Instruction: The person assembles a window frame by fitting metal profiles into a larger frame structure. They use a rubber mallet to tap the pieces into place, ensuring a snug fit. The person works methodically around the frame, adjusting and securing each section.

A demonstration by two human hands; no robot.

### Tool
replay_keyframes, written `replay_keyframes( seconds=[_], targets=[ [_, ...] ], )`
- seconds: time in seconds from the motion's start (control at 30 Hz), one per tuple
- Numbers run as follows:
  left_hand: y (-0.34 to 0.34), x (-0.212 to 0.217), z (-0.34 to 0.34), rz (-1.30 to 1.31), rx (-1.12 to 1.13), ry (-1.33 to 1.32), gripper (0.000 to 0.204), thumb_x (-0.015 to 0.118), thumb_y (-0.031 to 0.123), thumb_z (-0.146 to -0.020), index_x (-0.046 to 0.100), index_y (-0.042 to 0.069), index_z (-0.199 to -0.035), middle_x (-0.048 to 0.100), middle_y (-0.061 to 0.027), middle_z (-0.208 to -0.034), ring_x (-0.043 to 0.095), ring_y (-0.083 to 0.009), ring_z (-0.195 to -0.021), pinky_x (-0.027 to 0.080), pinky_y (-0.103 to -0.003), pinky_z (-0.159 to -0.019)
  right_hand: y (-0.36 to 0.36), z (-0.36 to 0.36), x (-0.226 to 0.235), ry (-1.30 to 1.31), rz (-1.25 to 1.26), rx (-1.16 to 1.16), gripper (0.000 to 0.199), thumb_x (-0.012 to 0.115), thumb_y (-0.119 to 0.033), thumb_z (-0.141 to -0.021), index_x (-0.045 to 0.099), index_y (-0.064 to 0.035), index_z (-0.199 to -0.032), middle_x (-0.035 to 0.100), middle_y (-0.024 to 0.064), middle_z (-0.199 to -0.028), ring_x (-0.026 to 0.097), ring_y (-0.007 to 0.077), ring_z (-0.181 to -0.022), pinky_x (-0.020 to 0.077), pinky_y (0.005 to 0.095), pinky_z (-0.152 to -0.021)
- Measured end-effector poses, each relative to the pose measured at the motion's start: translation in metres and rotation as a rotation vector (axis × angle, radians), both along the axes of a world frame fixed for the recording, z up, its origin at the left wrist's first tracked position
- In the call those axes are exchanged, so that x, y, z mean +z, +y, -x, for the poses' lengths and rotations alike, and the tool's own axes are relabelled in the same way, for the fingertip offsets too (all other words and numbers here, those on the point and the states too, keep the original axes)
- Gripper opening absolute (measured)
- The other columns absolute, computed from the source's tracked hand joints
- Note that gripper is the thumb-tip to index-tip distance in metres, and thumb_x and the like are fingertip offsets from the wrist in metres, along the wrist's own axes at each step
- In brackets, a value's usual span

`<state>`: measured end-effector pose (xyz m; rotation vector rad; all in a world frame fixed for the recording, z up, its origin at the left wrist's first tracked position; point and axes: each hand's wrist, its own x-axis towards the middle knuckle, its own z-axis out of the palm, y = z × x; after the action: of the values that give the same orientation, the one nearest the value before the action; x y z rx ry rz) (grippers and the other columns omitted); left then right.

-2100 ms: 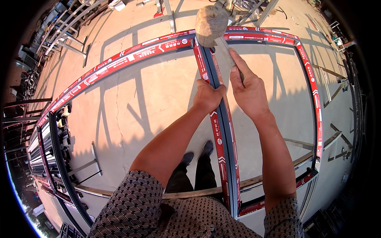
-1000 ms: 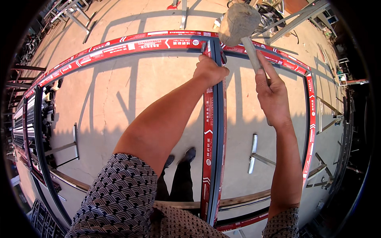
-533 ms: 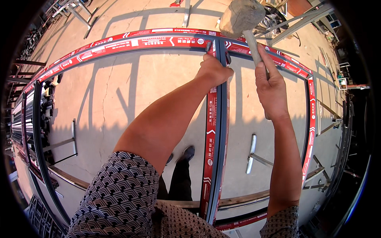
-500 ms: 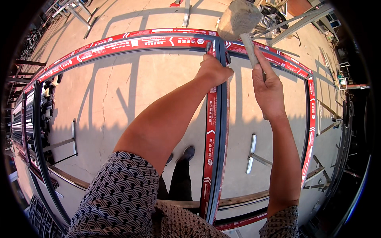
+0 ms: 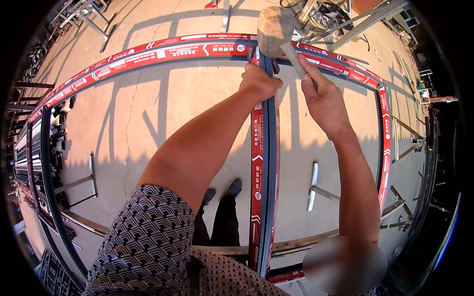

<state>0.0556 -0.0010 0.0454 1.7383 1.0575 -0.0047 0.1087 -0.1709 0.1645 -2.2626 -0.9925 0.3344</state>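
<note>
A large frame of dark grey metal profiles covered in red and white protective film spans the view, with a middle bar (image 5: 269, 158) meeting its far rail (image 5: 168, 52). My left hand (image 5: 259, 84) is closed round the middle bar just short of that joint. In my right hand (image 5: 326, 106) is a mallet, gripped by its pale handle (image 5: 295, 59). Its blocky, worn, wood-coloured head (image 5: 275, 32) is over the joint; whether it touches the metal I cannot tell. A small dark piece (image 5: 275, 66) shows beside the bar at the joint.
Wooden beams (image 5: 296, 244) run under the near part of the frame. Metal stands (image 5: 312, 187) show through it on the concrete floor. Stacked profiles (image 5: 27, 153) lie at the far left. Beyond the joint are cables and plastic wrap (image 5: 326, 19).
The mallet and my right hand have moved left, bringing the mallet head over the joint. My left hand still grips the middle bar. The view has shifted slightly.
</note>
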Motion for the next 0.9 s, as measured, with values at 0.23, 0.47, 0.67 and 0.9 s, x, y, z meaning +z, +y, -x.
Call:
replay_keyframes(
  seconds=[0.23,0.47,0.67,0.9],
  targets=[
    [-0.002,-0.001,0.001,-0.047,0.016,0.012,0.094,0.086,0.039,-0.077,0.039,-0.020,-0.133,0.071,-0.0327,-0.123,0.076,-0.0368,-0.112,0.061,-0.038,-0.096,-0.024,0.023,0.018,0.033,-0.070,-0.084,0.044,0.055,-0.033,-0.115,0.056,-0.0332,-0.159,0.065,0.0102,-0.076,0.054,0.0150,-0.068,0.0532,0.0341,-0.073],
    [-0.021,0.002,0.007,-0.057,0.147,-0.002,0.084,0.082,0.037,-0.081,0.042,-0.013,-0.135,0.066,-0.0313,-0.129,0.075,-0.0379,-0.111,0.062,-0.042,-0.095,-0.032,0.039,0.037,0.064,0.019,-0.086,0.045,0.056,-0.033,-0.115,0.056,-0.0334,-0.160,0.066,0.0113,-0.077,0.055,0.0170,-0.068,0.0539,0.0356,-0.074],
    [-0.055,0.006,0.040,0.045,0.095,-0.060,0.078,0.079,0.031,-0.086,0.035,-0.008,-0.138,0.054,-0.0332,-0.139,0.068,-0.0473,-0.121,0.058,-0.050,-0.101,-0.019,0.051,0.038,0.048,0.041,-0.053,0.044,0.056,-0.032,-0.115,0.057,-0.0328,-0.159,0.066,0.0125,-0.078,0.058,0.0183,-0.068,0.0542,0.0356,-0.075],
    [-0.052,0.010,0.041,0.041,0.071,-0.052,0.078,0.078,0.029,-0.087,0.033,-0.010,-0.137,0.054,-0.0353,-0.136,0.070,-0.0488,-0.116,0.060,-0.050,-0.099,-0.011,0.041,0.031,0.035,0.020,-0.087,0.045,0.056,-0.033,-0.115,0.056,-0.0328,-0.160,0.063,0.0082,-0.076,0.052,0.0116,-0.068,0.0524,0.0317,-0.072]
  ],
)
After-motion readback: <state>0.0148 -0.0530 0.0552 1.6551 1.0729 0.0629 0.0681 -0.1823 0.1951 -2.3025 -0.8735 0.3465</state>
